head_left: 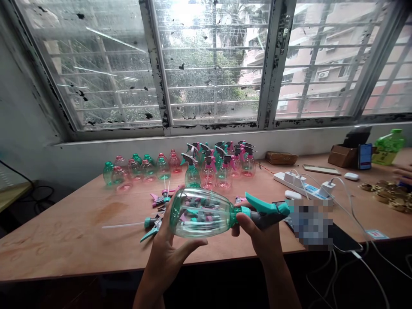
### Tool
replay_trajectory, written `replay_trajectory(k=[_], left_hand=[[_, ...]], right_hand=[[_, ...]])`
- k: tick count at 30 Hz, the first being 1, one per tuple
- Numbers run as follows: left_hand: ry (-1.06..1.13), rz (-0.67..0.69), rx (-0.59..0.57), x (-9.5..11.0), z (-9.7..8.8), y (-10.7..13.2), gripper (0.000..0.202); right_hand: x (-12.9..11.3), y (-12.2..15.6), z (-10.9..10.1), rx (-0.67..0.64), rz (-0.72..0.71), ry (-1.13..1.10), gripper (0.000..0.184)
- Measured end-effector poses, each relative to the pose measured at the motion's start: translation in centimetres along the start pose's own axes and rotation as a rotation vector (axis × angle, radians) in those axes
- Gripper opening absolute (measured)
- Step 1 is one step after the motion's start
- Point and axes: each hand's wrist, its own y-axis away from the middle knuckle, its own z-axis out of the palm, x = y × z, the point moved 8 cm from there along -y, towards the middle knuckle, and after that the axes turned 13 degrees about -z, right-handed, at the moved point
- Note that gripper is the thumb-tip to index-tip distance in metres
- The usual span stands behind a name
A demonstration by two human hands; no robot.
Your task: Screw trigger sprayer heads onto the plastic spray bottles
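A clear green spray bottle (202, 213) lies sideways in the air above the table's front part, its base to the left and its teal and grey trigger head (265, 208) to the right. My left hand (170, 244) cups the bottle's base end, thumb stretched along the underside. With fingers closed around the collar and neck, my right hand (257, 234) grips the trigger head. The head sits on the bottle's mouth; how tightly it is seated I cannot tell. Behind the bottle lie loose trigger heads (154, 225) in pink, teal and grey, some with long tubes.
Headless green and pink bottles (122, 176) stand at the back left. Several bottles with trigger heads (209, 171) stand at centre back. To the right are a power strip (299, 185) with cables, a black phone (344, 236), a cardboard box (344, 155) and gold-coloured pieces (384, 193).
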Motion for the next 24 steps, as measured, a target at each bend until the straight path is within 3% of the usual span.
replay_trajectory(k=[8, 13, 19, 24], left_hand=[[0.011, 0.007, -0.014, -0.3, 0.3, 0.3, 0.108], [0.051, -0.012, -0.094, 0.2, 0.6, 0.2, 0.096], [0.003, 0.007, -0.024, 0.4, 0.4, 0.6, 0.092], [0.033, -0.005, -0.058, 0.0, 0.9, 0.4, 0.101]], right_hand=[[0.0, -0.1, 0.0, -0.005, 0.003, -0.047, 0.018], [-0.1, 0.0, -0.1, -0.022, 0.008, -0.067, 0.016], [-0.2, -0.2, -0.3, -0.011, -0.003, -0.062, 0.015], [-0.3, -0.2, -0.4, 0.01, -0.008, -0.006, 0.019]])
